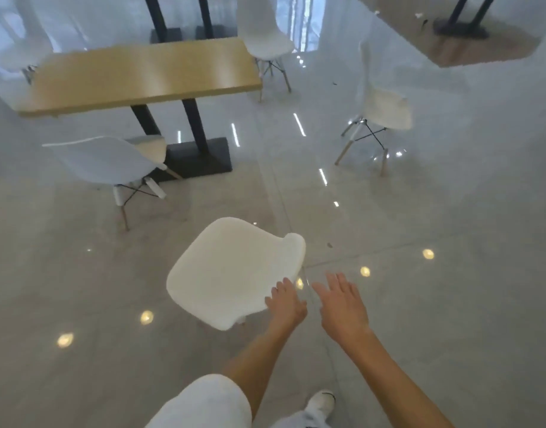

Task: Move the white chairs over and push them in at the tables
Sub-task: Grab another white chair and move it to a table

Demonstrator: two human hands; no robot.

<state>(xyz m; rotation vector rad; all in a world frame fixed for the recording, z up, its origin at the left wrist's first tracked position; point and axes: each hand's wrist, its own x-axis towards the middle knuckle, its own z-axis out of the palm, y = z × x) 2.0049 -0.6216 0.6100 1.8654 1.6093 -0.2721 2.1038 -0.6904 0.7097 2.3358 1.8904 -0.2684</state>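
Observation:
A white chair [231,270] stands on the glossy floor just in front of me, seen from above. My left hand [286,304] lies against its near right edge, fingers spread, not gripping. My right hand [342,307] hovers open beside the chair, over bare floor, touching nothing. A wooden table [142,75] on black posts stands ahead to the left. Another white chair [108,162] is at its near side, partly under the top. One white chair [267,38] stands at the table's far right end. A loose white chair [382,109] stands apart on the right.
The table's black base plate [200,159] sits on the floor ahead. A second wooden table [481,38] with a dark base is at the far right top. More white chairs [18,50] blur at the far left. My leg and white shoe [321,403] are below.

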